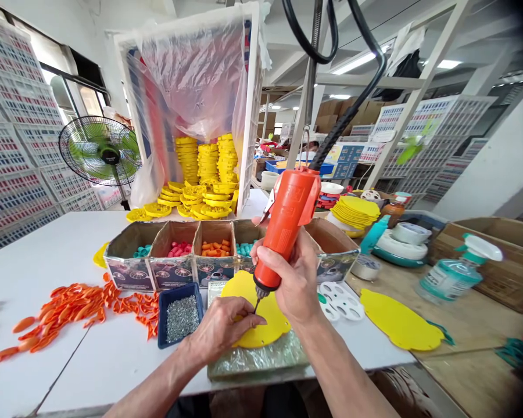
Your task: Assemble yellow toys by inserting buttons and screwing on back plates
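My right hand (300,281) is wrapped round an orange electric screwdriver (287,217), which hangs from a spring and a black cable. Its bit points down at a yellow plastic plate (272,325) with a rounded outline. My left hand (220,322) pinches its thumb and forefinger together right at the bit's tip, above the plate; whatever is between them is too small to make out. Beneath the plate lies a plastic-wrapped block (261,367). A dark blue tray (161,328) of small metal screws (182,319) stands beside my left hand.
Cardboard bins (131,274) hold teal, pink and orange parts. Orange pieces (74,307) lie heaped at left. Yellow parts (208,165) are stacked in a tipped crate (249,116). At right are a white holed disc (342,302), another yellow plate (398,319) and a spray bottle (451,278).
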